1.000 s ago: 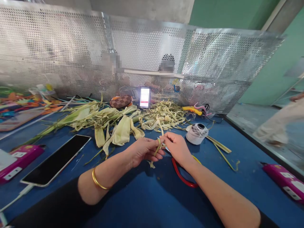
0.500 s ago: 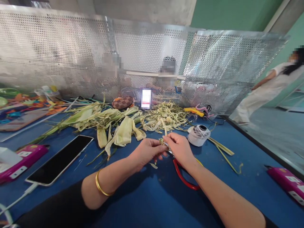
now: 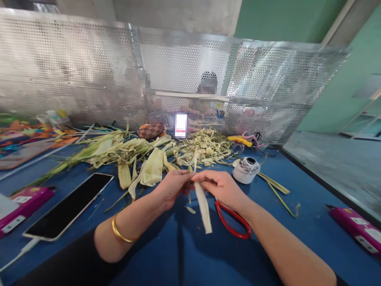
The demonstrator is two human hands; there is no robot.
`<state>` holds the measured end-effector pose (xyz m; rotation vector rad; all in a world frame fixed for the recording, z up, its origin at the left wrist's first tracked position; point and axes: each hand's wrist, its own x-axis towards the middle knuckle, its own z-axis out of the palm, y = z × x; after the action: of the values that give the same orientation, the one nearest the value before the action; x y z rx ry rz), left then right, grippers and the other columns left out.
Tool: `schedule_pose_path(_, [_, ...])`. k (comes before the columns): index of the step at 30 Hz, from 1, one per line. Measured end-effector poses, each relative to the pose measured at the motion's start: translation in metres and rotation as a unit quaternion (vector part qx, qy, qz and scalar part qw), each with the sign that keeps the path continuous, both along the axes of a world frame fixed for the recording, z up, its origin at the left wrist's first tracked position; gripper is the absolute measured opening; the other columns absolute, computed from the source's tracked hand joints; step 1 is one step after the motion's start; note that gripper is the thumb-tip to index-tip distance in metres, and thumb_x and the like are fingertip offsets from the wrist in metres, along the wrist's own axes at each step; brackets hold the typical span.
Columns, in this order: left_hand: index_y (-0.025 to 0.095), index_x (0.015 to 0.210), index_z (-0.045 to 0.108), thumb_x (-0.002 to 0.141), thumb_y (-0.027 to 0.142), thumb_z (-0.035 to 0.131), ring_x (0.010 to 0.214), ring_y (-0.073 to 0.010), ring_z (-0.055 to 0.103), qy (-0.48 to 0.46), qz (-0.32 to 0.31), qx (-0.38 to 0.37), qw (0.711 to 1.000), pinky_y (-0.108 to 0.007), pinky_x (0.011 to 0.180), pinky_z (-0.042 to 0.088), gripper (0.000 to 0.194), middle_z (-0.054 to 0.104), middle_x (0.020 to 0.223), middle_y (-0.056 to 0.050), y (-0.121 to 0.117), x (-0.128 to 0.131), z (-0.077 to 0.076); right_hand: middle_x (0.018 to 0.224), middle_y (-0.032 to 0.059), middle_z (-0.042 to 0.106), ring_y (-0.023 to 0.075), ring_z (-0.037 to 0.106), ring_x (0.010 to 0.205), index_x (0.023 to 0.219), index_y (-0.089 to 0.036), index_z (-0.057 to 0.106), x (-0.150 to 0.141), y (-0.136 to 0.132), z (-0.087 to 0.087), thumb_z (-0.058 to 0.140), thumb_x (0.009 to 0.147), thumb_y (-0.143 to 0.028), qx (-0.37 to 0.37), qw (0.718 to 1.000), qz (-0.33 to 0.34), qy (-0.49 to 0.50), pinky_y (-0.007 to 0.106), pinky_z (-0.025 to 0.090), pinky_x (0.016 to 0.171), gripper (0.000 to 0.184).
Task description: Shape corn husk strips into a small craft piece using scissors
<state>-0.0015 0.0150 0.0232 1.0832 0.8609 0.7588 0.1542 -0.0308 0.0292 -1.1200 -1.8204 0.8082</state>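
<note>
My left hand (image 3: 175, 186) and my right hand (image 3: 222, 186) meet at the middle of the table, both pinched closed on pale corn husk strips. One broad husk strip (image 3: 203, 208) hangs down toward me from beneath my right fingers. A thinner greenish piece shows by my left fingertips, partly hidden. Red-handled scissors (image 3: 233, 228) lie under my right hand and wrist, their blades mostly covered. A small husk scrap (image 3: 189, 209) rests on the blue table below my left fingers. Just beyond my right hand stands a spool of white thread (image 3: 245, 171).
Behind my hands lie a heap of shredded husk (image 3: 205, 147) and larger husk leaves (image 3: 153, 167). A phone (image 3: 70, 206) and a purple power strip (image 3: 25, 208) are at left, another purple strip (image 3: 357, 228) at right. A perforated metal screen (image 3: 181, 51) closes the back.
The broad husk strip now hangs down between my hands, where it did not show before. My right hand has turned flatter and shifted left. The person walking at right has left view.
</note>
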Motion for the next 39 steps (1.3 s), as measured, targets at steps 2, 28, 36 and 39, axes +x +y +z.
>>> schedule_pose_path(2, [0.013, 0.061, 0.062, 0.054, 0.034, 0.076, 0.047, -0.0066, 0.045, 0.005, 0.000, -0.005, 1.000, -0.019, 0.046, 0.030, 0.027, 0.054, 0.051, 0.001, 0.000, 0.000, -0.001, 0.083, 0.0018, 0.069, 0.0138, 0.064, 0.072, 0.090, -0.021, 0.067, -0.002, -0.001, -0.003, 0.054, 0.080, -0.013, 0.048, 0.998, -0.006, -0.030, 0.026, 0.050, 0.068, 0.018])
schedule_pose_path(28, [0.013, 0.074, 0.069, 0.070, 0.041, 0.071, 0.051, -0.0072, 0.051, 0.091, -0.081, 0.069, 0.990, -0.018, 0.046, 0.036, 0.029, 0.063, 0.063, -0.002, -0.007, 0.001, 0.004, 0.058, -0.0033, 0.056, 0.0121, 0.056, 0.064, 0.063, -0.022, 0.053, 0.001, 0.000, 0.010, 0.051, 0.085, -0.033, 0.059, 0.957, -0.131, 0.253, 0.031, 0.048, 0.078, 0.025])
schedule_pose_path(36, [0.013, 0.065, 0.062, 0.073, 0.039, 0.070, 0.049, -0.0078, 0.055, 0.055, -0.079, 0.042, 0.994, -0.019, 0.047, 0.043, 0.029, 0.065, 0.062, -0.003, 0.000, -0.002, 0.003, 0.059, -0.0016, 0.051, 0.0119, 0.045, 0.057, 0.060, -0.020, 0.052, 0.018, 0.002, 0.013, 0.050, 0.081, -0.032, 0.017, 0.983, -0.142, -0.114, 0.025, 0.034, 0.052, 0.024])
schedule_pose_path(39, [0.012, 0.071, 0.064, 0.077, 0.039, 0.067, 0.049, -0.0084, 0.057, 0.044, -0.074, 0.033, 0.996, -0.021, 0.052, 0.047, 0.028, 0.065, 0.061, -0.003, 0.000, 0.000, 0.003, 0.060, -0.0007, 0.052, 0.0125, 0.045, 0.058, 0.061, -0.020, 0.053, 0.021, 0.004, 0.011, 0.049, 0.081, -0.031, 0.017, 0.983, -0.136, -0.124, 0.024, 0.033, 0.050, 0.023])
